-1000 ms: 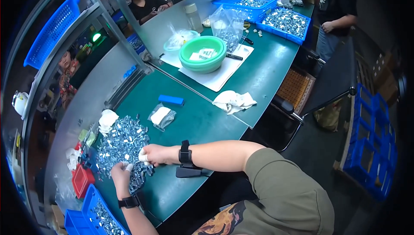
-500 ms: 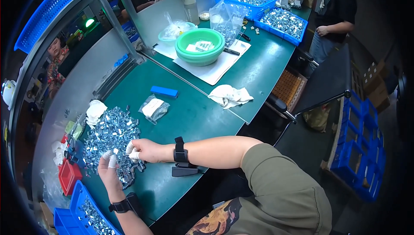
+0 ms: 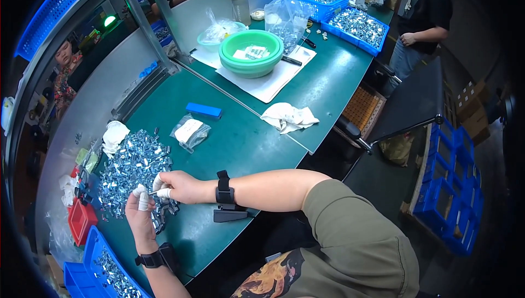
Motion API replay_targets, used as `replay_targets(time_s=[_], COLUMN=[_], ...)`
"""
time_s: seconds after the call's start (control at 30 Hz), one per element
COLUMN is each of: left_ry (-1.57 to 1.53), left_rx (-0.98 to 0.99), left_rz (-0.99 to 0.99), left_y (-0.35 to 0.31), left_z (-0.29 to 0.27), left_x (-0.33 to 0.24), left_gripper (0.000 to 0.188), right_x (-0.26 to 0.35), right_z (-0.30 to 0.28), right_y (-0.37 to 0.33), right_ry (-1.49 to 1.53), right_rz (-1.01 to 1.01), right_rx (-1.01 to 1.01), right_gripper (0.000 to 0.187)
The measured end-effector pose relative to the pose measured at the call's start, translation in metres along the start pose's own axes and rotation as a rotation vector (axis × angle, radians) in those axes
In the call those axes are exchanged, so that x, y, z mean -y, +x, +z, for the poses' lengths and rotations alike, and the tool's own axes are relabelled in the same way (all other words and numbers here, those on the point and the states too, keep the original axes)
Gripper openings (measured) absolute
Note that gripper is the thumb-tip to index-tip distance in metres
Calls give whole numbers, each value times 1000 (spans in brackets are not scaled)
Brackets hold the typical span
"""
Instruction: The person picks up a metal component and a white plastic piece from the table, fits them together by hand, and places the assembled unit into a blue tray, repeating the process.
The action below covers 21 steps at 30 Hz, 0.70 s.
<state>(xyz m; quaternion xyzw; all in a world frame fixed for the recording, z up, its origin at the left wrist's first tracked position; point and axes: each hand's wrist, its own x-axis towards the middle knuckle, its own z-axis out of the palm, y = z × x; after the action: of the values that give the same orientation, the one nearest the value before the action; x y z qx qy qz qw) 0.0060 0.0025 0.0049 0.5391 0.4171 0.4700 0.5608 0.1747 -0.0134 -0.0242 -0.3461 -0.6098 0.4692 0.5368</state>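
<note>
green bowls (image 3: pixel 250 68) on white sheet (image 3: pixel 268 91) | crumpled cloth (image 3: pixel 289 117) | blue block (image 3: pixel 204 110) | black chair (image 3: pixel 413 101)

Single wide fisheye view from the head, downward over hands (image 3: pixel 184 187) and table (image 3: pixel 235 139)

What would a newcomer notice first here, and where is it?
Probably the heap of small shiny pieces at the left of the green table, with the left hand and right hand close together over its near part. Then come the bright green bowls on white paper farther back, and the blue baskets at the far end.
</note>
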Motion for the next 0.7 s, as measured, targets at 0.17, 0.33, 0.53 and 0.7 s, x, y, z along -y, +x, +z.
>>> replay_targets(time_s=[0.17,0.33,0.53,0.7], left_ry=[61,216,209,159], left_rx=[110,183,62,57], left_rz=[-60,1,19,53], left_y=[-4,-15,-9,-1], left_z=[0,14,13,14], left_x=[-3,6,4,2], left_gripper=[18,17,16,16], right_x=[4,0,-11,-13], right_z=[-2,-8,6,-3], right_y=[-4,-4,4,9], right_ry=[-109,-137,291,46], right_rz=[-20,96,250,114], right_rx=[-15,42,40,7], right_gripper=[10,10,14,12])
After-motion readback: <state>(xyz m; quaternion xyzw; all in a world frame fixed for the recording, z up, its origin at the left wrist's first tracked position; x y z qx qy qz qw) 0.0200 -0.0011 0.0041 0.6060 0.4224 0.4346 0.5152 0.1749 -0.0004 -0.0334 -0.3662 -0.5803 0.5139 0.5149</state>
